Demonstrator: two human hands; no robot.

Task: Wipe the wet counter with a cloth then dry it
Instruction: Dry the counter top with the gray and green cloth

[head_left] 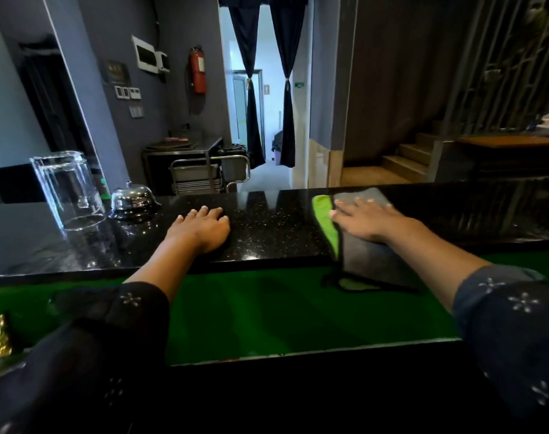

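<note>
Head view gives me a black, speckled table (267, 227) running across the picture, glossy with reflections. I see my right hand (365, 219) lying flat on the cloth (373, 255), fingers straight and spread, pressing it onto the table top. That cloth is grey with a bright green edge on its left side; its near part hangs over the table's front edge toward the green lower ledge (251, 311). My left hand (202, 228) rests palm down on the bare table, well apart from the cloth, fingers relaxed and holding nothing. Further left stand upturned clear glasses (66, 191), and just beside them to the right a chrome service bell (132, 198). Both forearms come out of dark sleeves with small pale flower marks. Behind the table I make out a red fire extinguisher (197, 70) on the grey wall, beside a doorway with tied dark curtains.
</note>
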